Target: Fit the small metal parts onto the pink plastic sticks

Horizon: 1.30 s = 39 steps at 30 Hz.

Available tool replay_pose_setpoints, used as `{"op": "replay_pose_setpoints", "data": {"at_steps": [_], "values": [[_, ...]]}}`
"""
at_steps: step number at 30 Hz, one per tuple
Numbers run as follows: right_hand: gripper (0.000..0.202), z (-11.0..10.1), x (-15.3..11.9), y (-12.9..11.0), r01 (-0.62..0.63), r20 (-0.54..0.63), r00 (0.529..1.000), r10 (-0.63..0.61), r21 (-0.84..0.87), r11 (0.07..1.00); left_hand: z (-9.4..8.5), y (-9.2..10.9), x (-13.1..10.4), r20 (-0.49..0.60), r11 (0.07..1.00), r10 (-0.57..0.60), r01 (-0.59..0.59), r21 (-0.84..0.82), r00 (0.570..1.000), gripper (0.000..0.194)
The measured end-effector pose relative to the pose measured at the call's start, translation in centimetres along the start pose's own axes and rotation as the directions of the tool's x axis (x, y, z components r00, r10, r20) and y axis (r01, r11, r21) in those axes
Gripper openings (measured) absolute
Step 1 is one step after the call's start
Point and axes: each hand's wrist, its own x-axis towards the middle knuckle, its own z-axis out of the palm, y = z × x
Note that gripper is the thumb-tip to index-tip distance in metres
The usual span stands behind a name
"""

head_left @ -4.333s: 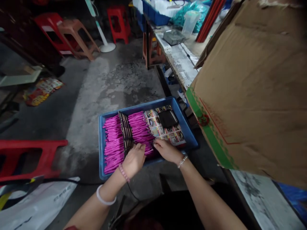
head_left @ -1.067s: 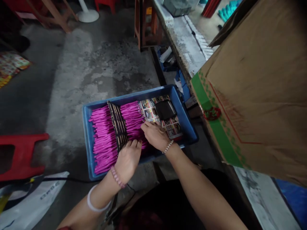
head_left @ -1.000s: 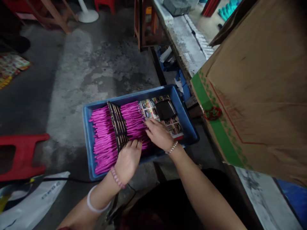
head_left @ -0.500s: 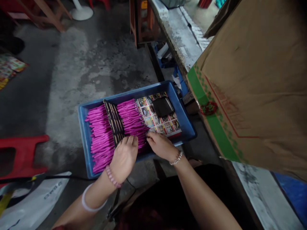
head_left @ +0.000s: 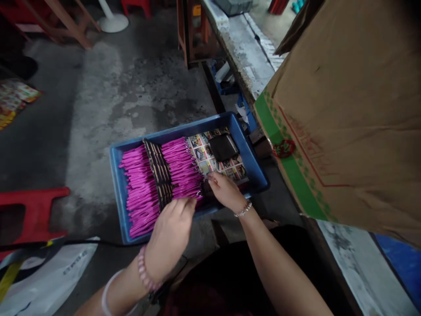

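The tray point(head_left: 249, 154) was where the work lay, and the step in hand appeared to be laying or straightening the pink cords point(head_left: 180, 164) inside it. They filled the tray's left and middle in two dense banks, glossy and slender, bunched side by side, with small glints at the ends facing the tray's right. A printed sheet point(head_left: 204, 166) lined the tray's right part.

The person's left hand point(head_left: 171, 232) hung over the tray's near rim, fingers bent together; whether it gripped anything could not be told. A striped strip point(head_left: 158, 171) divided the banks. The right hand point(head_left: 227, 191), in the tray's near right part, had thumb and forefinger drawn together beside the cord ends; any piece between them was too small to tell. The next move seemed to call for a light fingertip touch, so neighbouring cords stayed in line.
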Motion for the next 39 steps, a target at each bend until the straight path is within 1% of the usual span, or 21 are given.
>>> {"op": "replay_pose_setpoints", "data": {"at_steps": [2, 4, 6, 8, 10, 13, 15, 17, 19, 20, 22, 24, 26, 29, 31, 34, 37, 39], "values": [[0.024, 0.2, 0.3, 0.0, -0.003, -0.020, 1.000, 0.003, 0.016, 1.000, -0.1, 1.6, -1.1, -0.015, 0.990, 0.097, -0.098, -0.103, 0.995, 0.038], [0.022, 0.5, 0.8, -0.3, 0.017, -0.010, 1.000, -0.017, 0.040, 0.999, -0.1, 3.4, -1.9, 0.000, 0.950, 0.197, -0.191, -0.248, 0.980, 0.035], [0.020, 0.7, 1.0, -0.7, 0.044, 0.006, 0.999, -0.045, 0.066, 0.997, 0.0, 4.9, -2.3, 0.020, 0.898, 0.271, -0.245, -0.365, 0.962, 0.030], [0.022, 0.6, 0.8, -0.8, 0.056, -0.006, 0.998, -0.056, 0.082, 0.995, 0.3, 6.0, -2.6, 0.034, 0.863, 0.319, -0.275, -0.424, 0.947, 0.026], [0.025, 0.0, -0.1, -0.5, 0.049, -0.047, 0.998, -0.045, 0.087, 0.995, 0.8, 6.7, -2.7, 0.058, 0.851, 0.354, -0.295, -0.434, 0.934, 0.026], [0.026, -1.5, -2.1, 0.4, 0.033, -0.110, 0.994, -0.025, 0.075, 0.997, 1.3, 7.5, -2.9, 0.103, 0.863, 0.380, -0.313, -0.396, 0.919, 0.027], [0.025, -2.3, -3.4, 0.7, 0.021, -0.133, 0.991, -0.015, 0.050, 0.999, 1.4, 7.8, -2.8, 0.104, 0.865, 0.401, -0.339, -0.370, 0.910, 0.028], [0.023, -2.5, -4.3, 0.8, 0.005, -0.133, 0.991, -0.004, 0.011, 1.000, 1.2, 7.9, -2.4, 0.073, 0.876, 0.414, -0.375, -0.305, 0.907, 0.030], [0.021, -2.3, -4.6, 0.4, -0.006, -0.104, 0.995, 0.002, -0.036, 0.999, 1.0, 7.2, -1.6, 0.028, 0.905, 0.393, -0.381, -0.191, 0.919, 0.031], [0.021, -2.0, -4.6, 0.1, -0.010, -0.084, 0.996, 0.005, -0.063, 0.998, 0.8, 6.5, -1.2, 0.010, 0.925, 0.363, -0.359, -0.128, 0.932, 0.032], [0.020, -1.4, -4.4, -0.5, -0.019, -0.044, 0.999, 0.014, -0.122, 0.992, 0.5, 4.6, -0.3, -0.014, 0.963, 0.270, -0.270, -0.022, 0.963, 0.034], [0.020, -0.8, -4.2, -1.2, -0.027, -0.013, 1.000, 0.025, -0.181, 0.983, 0.2, 2.2, 0.3, -0.039, 0.986, 0.154, -0.151, 0.073, 0.987, 0.033], [0.020, -0.3, -4.0, -1.9, -0.023, 0.017, 0.999, 0.028, -0.226, 0.974, -0.2, -0.1, 0.4, -0.061, 0.987, 0.068, -0.058, 0.151, 0.996, 0.033], [0.020, 0.2, -3.6, -2.6, 0.005, 0.063, 0.998, 0.012, -0.259, 0.966, -0.5, -2.3, -0.1, -0.075, 0.974, 0.017, 0.000, 0.225, 0.997, 0.033], [0.022, 0.6, -3.3, -3.0, 0.021, 0.083, 0.997, 0.001, -0.263, 0.964, -0.6, -2.9, -0.5, -0.078, 0.968, 0.015, 0.005, 0.250, 0.997, 0.032], [0.023, 0.9, -3.1, -3.3, 0.020, 0.083, 0.997, 0.002, -0.260, 0.966, -0.5, -3.0, -0.8, -0.092, 0.966, 0.032, -0.008, 0.257, 0.995, 0.031], [0.023, 0.7, -3.3, -3.4, -0.001, 0.041, 0.999, 0.012, -0.243, 0.970, -0.5, -2.8, -0.6, -0.127, 0.970, 0.060, -0.028, 0.241, 0.990, 0.031], [0.023, 0.2, -4.1, -3.5, -0.017, -0.008, 1.000, 0.016, -0.220, 0.975, -0.7, -2.7, -0.4, -0.166, 0.975, 0.078, -0.040, 0.221, 0.983, 0.031]]}}
